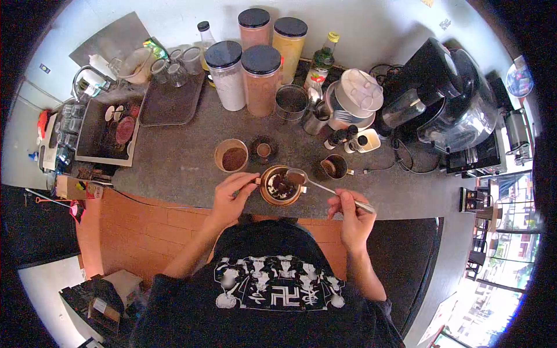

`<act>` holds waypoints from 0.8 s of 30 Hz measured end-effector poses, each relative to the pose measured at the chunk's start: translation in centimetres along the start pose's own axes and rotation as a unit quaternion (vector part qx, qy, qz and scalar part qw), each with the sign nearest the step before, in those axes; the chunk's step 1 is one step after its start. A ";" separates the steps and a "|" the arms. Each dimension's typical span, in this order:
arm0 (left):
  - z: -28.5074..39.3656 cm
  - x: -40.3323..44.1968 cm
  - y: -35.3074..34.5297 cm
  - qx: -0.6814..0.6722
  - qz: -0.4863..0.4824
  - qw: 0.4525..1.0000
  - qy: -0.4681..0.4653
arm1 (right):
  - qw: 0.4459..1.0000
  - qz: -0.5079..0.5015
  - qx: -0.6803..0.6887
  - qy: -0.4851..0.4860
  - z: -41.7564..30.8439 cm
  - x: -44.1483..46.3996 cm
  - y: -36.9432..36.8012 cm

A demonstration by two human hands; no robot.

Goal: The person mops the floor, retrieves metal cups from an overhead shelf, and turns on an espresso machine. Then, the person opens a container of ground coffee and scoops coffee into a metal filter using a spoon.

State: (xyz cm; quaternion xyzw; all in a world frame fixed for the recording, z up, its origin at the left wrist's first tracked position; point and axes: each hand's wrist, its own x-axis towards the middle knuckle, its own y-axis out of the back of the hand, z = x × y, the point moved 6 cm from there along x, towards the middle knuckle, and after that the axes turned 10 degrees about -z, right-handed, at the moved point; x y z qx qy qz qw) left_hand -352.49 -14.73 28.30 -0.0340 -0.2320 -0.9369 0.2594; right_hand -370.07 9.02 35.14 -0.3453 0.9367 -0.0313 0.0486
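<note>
My right hand [355, 219] grips the handle of a metal spoon [324, 188]. The spoon's tip, heaped with brown powder, is over the right side of a small amber-brown bowl [266, 198] with side handles. Dark brown powder and white patches show inside the bowl. My left hand [231, 200] pinches the bowl's left handle between thumb and fingers. Just behind it stand a tub [223, 152] of brown powder and a small dark round container [264, 142]. To the right, a metal pitcher [335, 168] stands on the counter.
Tall black-lidded canisters [260, 81] line the back, beside a green bottle [322, 58] and stacked plates [358, 95]. A dark tray [171, 101] and sink [104, 153] lie left. Black appliances [458, 98] and a loose cable [406, 165] occupy the right.
</note>
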 end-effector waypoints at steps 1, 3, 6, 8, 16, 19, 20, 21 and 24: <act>0.0 0.0 0.0 -0.005 -0.001 1.000 0.005 | 1.000 0.000 -0.002 0.004 0.1 0.0 0.1; -0.1 0.0 -0.1 -0.010 -0.002 1.000 0.009 | 1.000 0.001 -0.005 0.010 0.1 -0.1 0.1; 0.0 0.1 0.0 -0.008 -0.007 1.000 0.005 | 1.000 0.002 -0.010 0.012 -0.1 -0.2 -0.2; 0.3 0.2 0.1 -0.010 -0.013 1.000 0.005 | 1.000 0.000 -0.017 0.009 -0.2 -0.3 -0.3; -0.3 0.1 -0.1 -0.020 -0.016 1.000 -0.002 | 1.000 0.019 -0.004 -0.015 0.1 0.1 -0.5; 0.1 0.1 0.0 -0.009 -0.013 1.000 0.000 | 1.000 0.005 0.023 -0.019 0.6 0.2 -1.1; 0.2 0.1 0.0 -0.004 -0.010 1.000 0.002 | 0.999 -0.005 0.032 -0.012 0.7 0.2 -1.4; 0.2 0.1 0.0 -0.008 -0.011 1.000 0.004 | 0.999 -0.009 0.031 -0.014 0.7 0.2 -1.6; 0.1 0.1 0.1 -0.016 -0.011 1.000 0.007 | 0.999 -0.019 0.029 -0.020 0.5 0.2 -2.0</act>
